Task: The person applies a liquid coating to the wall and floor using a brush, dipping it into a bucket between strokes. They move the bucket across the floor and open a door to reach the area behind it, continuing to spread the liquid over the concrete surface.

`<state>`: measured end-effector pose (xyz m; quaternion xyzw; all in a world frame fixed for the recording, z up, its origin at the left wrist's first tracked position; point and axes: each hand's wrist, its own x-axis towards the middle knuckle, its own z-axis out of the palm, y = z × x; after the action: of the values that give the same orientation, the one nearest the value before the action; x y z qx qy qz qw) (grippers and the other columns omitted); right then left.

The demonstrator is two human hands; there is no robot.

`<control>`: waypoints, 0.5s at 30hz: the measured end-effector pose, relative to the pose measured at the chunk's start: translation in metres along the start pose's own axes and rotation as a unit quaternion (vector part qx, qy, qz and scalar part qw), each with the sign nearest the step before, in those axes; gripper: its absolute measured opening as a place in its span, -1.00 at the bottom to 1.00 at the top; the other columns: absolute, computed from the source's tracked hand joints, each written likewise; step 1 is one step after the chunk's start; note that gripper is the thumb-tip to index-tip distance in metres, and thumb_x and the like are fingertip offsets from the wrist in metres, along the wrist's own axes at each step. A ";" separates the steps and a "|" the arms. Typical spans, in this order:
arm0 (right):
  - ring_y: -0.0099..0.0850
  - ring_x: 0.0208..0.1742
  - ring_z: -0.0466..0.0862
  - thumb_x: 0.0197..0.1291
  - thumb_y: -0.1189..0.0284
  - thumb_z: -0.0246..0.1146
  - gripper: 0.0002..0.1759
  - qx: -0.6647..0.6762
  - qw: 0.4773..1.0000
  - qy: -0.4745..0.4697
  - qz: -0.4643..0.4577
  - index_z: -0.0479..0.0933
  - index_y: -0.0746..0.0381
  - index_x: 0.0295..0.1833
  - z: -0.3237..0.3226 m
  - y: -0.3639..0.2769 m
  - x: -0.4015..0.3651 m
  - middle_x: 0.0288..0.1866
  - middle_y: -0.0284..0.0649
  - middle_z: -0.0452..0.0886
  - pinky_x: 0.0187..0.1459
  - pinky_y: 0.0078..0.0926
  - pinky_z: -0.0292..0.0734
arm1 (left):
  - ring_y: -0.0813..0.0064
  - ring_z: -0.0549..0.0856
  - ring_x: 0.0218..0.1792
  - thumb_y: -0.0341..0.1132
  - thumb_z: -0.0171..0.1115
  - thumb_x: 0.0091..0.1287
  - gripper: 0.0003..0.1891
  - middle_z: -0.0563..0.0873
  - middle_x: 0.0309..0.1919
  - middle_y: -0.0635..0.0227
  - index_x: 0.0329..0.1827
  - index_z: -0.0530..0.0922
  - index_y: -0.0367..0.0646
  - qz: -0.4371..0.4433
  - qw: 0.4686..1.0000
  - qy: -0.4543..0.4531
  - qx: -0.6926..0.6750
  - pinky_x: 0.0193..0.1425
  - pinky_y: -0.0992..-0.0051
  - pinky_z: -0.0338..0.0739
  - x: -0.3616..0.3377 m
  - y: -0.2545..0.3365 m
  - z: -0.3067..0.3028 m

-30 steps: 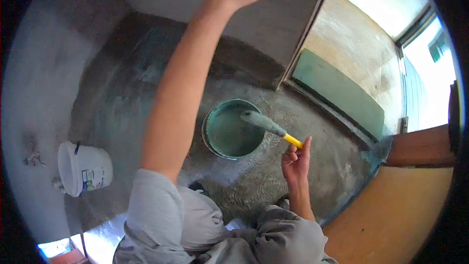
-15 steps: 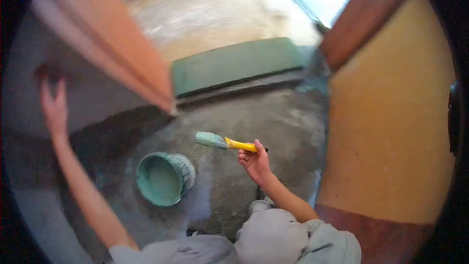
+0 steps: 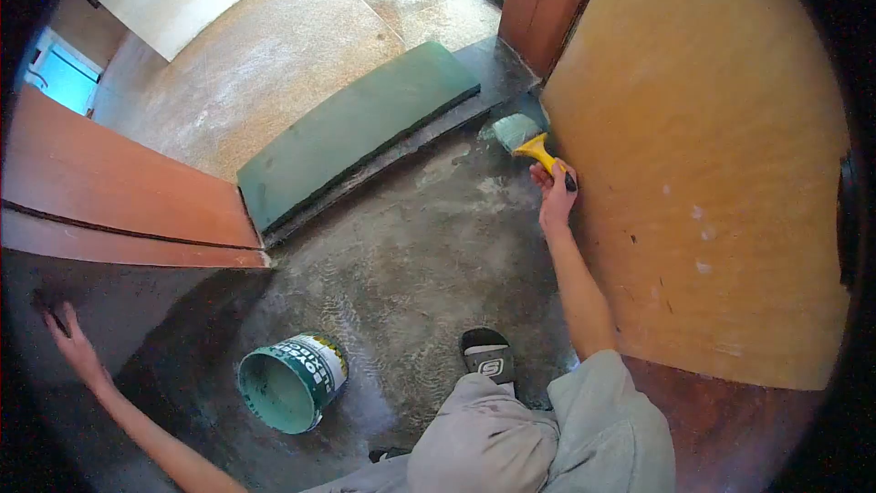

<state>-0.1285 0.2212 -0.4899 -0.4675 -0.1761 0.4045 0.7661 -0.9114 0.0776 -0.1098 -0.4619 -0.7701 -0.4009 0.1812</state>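
My right hand (image 3: 556, 192) is closed around the yellow handle of a wide paintbrush (image 3: 540, 152). The brush's bristles, coated in pale green, are at the floor corner by the door frame, beside the yellow-brown door panel (image 3: 703, 183). Out at the far left, my left hand (image 3: 75, 345) has its fingers apart against the dark grey wall (image 3: 55, 297). A bucket (image 3: 326, 368) with green paint inside sits on the dark, wet-looking floor (image 3: 392, 265), between my two arms.
A green slab (image 3: 360, 137) lies along the doorway threshold. Orange-brown door frames stand at left (image 3: 119, 183) and right (image 3: 538, 9). My foot in a dark slide sandal (image 3: 488, 356) rests on the floor, right of the bucket. Beyond the threshold is a speckled floor (image 3: 265, 64).
My right hand has carried the brush from above the middle of the floor forward and right to the door corner. The view has turned, and my left hand appears lower.
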 end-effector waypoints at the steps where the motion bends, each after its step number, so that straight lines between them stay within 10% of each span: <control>1: -0.26 -0.17 0.74 0.40 0.43 0.16 -0.75 -0.004 1.000 -0.002 0.001 0.40 0.29 0.11 -0.001 0.004 0.010 -0.11 -0.05 0.66 -0.10 -0.31 0.70 | 0.28 0.11 0.58 -0.15 0.11 0.51 -0.33 0.13 0.60 0.23 0.59 0.11 -0.19 -0.012 1.000 0.008 0.018 0.61 0.33 -0.05 -0.001 0.000 -0.001; 15: -0.39 -0.14 0.75 0.41 0.32 0.16 -0.73 -0.117 0.992 -0.002 0.053 0.45 0.16 0.13 -0.006 0.001 0.032 -0.11 -0.17 0.72 -0.15 -0.56 0.50 | 0.23 0.09 0.59 -0.06 0.10 0.50 -0.29 0.13 0.58 0.08 0.55 0.13 -0.32 0.066 0.996 -0.028 0.056 0.62 0.31 -0.05 0.014 -0.025 -0.017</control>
<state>-0.1056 0.2426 -0.4975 -0.5615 -0.1985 0.4219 0.6836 -0.9410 0.0659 -0.1020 -0.5116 -0.7642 -0.3313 0.2111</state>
